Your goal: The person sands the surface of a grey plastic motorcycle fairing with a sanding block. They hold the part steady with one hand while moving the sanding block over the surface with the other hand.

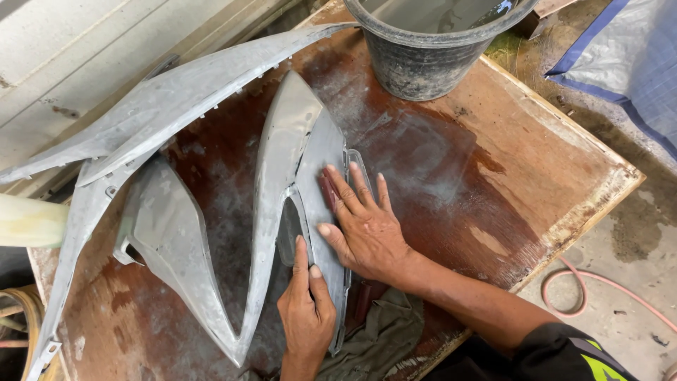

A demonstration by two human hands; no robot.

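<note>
Both hands rest on a grey curved body panel (310,162) lying near the middle of the wet wooden bench (493,176). On its right half, the right hand (363,226) lies flat with fingers spread, pressing a small reddish-brown sanding sheet (329,190) against the grey surface; only a strip of the sheet shows beside the fingers. Nearer the panel's lower end, the left hand (307,310) has fingers together, with the thumb and forefinger laid along the inner edge beside a long opening. A second, larger grey panel (169,106) sprawls to the left, touching the first. An olive cloth (374,339) lies under the panel's lower end. At the bench's far edge stands a dark bucket (423,63). A pink hose (599,282) curls on the concrete floor (635,233).
</note>
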